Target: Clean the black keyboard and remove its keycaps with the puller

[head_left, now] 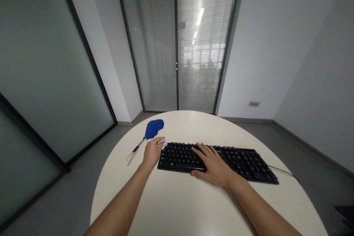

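Observation:
A black keyboard (pixel 179 158) lies flat on the round table. My right hand (pixel 214 166) rests over its middle, fingers spread across the keys and thumb at the front edge. At the keyboard's left end, my left hand (pixel 153 152) is closed on a small white wad (pixel 164 144), which touches or hangs just over the corner keys; its material is too small to tell. Beyond that hand lies a bunched blue cloth (pixel 154 128). Between the cloth and the table's left edge is a thin tool with a black middle part (pixel 135 149) and pale, forked-looking ends.
The cream table (pixel 171 206) has a curved edge all round. From the keyboard's right end a cable (pixel 283 171) runs over the table's right edge. A glazed door with blinds (pixel 177 51) stands beyond, and a frosted glass panel (pixel 49 62) is at the left.

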`<state>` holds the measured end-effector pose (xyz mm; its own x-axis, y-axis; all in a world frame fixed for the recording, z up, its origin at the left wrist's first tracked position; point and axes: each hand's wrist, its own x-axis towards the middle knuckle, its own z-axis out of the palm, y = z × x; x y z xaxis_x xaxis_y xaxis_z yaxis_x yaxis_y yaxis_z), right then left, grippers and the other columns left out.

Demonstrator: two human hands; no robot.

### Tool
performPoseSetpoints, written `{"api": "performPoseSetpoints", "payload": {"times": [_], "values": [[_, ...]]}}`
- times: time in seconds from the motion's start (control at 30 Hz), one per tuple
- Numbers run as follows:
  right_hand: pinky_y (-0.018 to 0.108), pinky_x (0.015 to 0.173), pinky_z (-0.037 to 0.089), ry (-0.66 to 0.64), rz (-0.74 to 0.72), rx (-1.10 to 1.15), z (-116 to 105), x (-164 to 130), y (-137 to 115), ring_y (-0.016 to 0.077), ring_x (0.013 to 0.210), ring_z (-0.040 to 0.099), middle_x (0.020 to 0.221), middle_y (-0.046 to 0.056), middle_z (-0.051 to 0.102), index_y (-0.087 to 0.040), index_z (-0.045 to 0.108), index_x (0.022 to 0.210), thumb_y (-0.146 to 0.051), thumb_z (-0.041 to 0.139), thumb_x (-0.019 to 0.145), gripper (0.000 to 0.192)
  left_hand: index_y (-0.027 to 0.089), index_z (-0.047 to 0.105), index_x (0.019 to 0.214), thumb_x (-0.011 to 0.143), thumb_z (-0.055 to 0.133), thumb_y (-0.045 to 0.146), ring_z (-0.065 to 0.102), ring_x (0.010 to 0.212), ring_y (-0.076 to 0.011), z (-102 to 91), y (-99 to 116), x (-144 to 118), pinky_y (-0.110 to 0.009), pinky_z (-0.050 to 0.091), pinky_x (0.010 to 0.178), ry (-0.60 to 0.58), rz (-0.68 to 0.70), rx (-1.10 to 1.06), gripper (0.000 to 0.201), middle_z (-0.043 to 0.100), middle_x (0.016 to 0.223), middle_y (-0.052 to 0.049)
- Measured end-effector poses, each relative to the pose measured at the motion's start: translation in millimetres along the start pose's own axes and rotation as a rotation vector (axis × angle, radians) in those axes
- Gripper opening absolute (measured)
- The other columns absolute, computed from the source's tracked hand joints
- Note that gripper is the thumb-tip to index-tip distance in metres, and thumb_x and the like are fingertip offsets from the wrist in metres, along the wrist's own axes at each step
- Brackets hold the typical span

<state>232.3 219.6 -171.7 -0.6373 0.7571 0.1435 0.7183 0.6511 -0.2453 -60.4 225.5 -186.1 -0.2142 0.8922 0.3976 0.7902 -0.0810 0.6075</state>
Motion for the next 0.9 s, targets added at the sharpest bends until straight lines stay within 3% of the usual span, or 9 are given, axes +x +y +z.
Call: {"api": "performPoseSetpoints", "payload": {"times": [0.23,0.6,0.9], "values": [[0.054,0.119,0.011,0.01,-0.009,0.013,0.8,1.6,-0.7,0.0348,0.147,0.019,0.16,0.013,0.023,-0.021,0.033,0.152,-0.076,0.051,0.08,0.092,0.017,0.068,0.119,0.091,0.053,0.017,0.066,0.109,-0.0192,5.2,3.3,-1.8,-0.031,0.05,0.098,-0.079,0.09,0.003,0.032,0.07,0.119,-0.006],[0.055,0.118,0.014,0.008,-0.015,0.019,0.7,0.4,0.0,0.0359,0.146,0.021,0.159,0.015,0.023,-0.02,0.034,0.151,-0.077,0.052,0.078,0.094,0.023,0.069,0.119,0.083,0.047,0.001,0.061,0.119,-0.0203,-15.1,12.6,-3.6,-0.033,0.044,0.106,-0.252,0.287,0.152,0.048,0.066,0.125,-0.003],[0.054,0.118,0.018,0.031,-0.028,0.007,-1.0,1.9,2.0,0.0344,0.145,0.026,0.158,0.012,0.027,-0.023,0.038,0.15,-0.076,0.057,0.075,0.094,0.023,0.069,0.121,0.079,0.044,0.003,0.064,0.112,-0.0186,-33.6,0.6,-3.7,-0.03,0.046,0.101,-0.397,0.276,-0.023,0.052,0.068,0.121,-0.001]]}}
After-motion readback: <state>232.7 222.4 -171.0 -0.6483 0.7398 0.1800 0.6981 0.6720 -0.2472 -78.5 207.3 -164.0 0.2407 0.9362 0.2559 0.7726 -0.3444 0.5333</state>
